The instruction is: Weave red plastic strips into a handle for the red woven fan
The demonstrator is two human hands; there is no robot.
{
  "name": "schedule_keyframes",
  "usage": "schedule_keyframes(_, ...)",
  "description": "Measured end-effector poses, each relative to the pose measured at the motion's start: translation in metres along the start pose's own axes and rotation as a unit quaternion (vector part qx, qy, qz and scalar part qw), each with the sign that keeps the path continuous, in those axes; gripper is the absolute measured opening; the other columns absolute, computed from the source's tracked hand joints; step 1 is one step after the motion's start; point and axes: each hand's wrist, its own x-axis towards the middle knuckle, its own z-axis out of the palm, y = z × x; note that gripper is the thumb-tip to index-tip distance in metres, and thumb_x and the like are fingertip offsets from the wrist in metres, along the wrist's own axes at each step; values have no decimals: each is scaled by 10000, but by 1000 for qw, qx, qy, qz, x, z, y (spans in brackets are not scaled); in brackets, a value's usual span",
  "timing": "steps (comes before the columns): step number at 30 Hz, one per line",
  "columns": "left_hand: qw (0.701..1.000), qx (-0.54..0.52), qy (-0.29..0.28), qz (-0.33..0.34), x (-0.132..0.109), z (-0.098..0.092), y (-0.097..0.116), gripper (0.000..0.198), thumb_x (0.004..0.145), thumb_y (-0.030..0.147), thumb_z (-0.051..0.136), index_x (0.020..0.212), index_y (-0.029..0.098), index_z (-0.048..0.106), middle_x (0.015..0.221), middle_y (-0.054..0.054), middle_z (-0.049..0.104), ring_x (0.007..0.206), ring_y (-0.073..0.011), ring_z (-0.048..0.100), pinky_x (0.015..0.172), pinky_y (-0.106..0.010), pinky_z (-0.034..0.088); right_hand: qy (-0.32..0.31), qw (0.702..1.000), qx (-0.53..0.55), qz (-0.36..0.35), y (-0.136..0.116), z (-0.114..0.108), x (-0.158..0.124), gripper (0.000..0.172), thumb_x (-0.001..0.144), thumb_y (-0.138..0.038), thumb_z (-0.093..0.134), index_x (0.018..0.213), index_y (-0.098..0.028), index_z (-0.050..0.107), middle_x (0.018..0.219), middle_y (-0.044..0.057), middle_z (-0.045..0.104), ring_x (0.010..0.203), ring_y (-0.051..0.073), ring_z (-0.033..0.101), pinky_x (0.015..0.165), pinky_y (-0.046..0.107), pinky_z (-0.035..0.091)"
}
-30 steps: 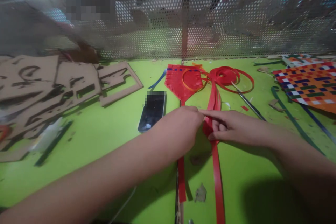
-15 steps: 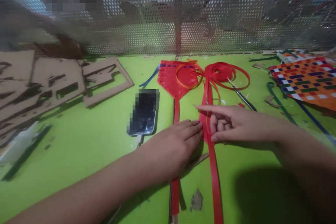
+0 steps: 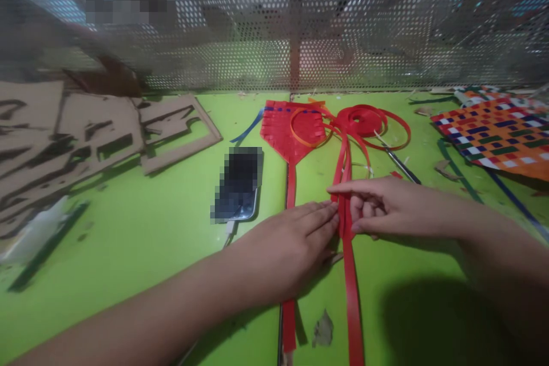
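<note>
Head view: your left hand [image 3: 295, 243] lies nearly flat, fingers straight, at the left edge of the red strips [image 3: 353, 297]; your right hand [image 3: 386, 206] curls at their right, index extended. Strips on the worktop [image 3: 141, 229] could skew or spring apart if you press unevenly. Fingers hide the contact, so whether either grip pinches, I cannot tell; the near end is cut off.

A perforated metal screen [image 3: 240, 51] spans the top of the frame, bluish light glinting at upper left and upper right. Below, a lime-green tabletop [image 3: 146, 211] shows a dark seam [image 3: 286, 189] near mid-frame.
</note>
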Motion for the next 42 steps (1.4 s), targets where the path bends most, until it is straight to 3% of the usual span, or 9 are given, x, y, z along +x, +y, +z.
schedule_keyframes(5,1000,-6,27,11,0,-5,3,431,1130,266,445,1466,75,636,1432,-175,693,1381,-276,627,1278,-464,421,20,998,-62,-15,-2,2,0,691,926,-318,691,1594,-255,525,940,10,703,812,179,646,687,275,527)
schedule_keyframes(9,1000,-25,2,-6,2,-8,4,365,1115,274,482,1307,93,733,1317,-170,707,1307,-279,648,1173,-442,531,25,996,-80,-16,-2,3,-1,698,938,-336,687,1607,-254,510,921,5,694,794,173,631,678,271,526)
schedule_keyframes(15,1000,0,6,3,0,-2,5,384,1125,279,458,1359,90,697,1471,-188,630,1403,-284,590,1263,-443,438,27,996,-76,-22,-1,4,-1,767,953,-338,679,1667,-282,404,894,-14,670,768,160,616,653,249,504)
schedule_keyframes(19,1000,0,6,3,0,1,6,387,1128,276,452,1378,93,683,1416,-167,666,1392,-278,592,1289,-464,403,31,995,-88,-31,0,4,-1,784,958,-356,688,1679,-296,387,862,-21,656,740,153,601,630,240,480)
schedule_keyframes(26,1000,-23,-5,4,3,-2,7,360,1126,241,442,1299,96,724,1274,-132,707,1281,-270,627,1205,-448,488,35,995,-88,-26,-1,5,-1,800,947,-357,706,1680,-279,396,872,-13,661,754,159,609,650,248,495)
schedule_keyframes(32,999,-37,6,-5,3,-8,9,467,1141,347,413,1449,72,631,1290,-158,706,1274,-292,634,1136,-451,546,39,994,-102,-26,2,5,0,766,949,-366,704,1657,-269,430,870,-9,681,746,160,618,641,246,498)
schedule_keyframes(42,1000,27,5,-1,-1,0,19,460,1117,410,466,1295,85,738,1301,-158,677,1322,-329,576,1179,-451,489,42,992,-115,-36,-4,7,-2,710,959,-410,699,1620,-259,491,896,11,737,721,164,631,644,260,483)
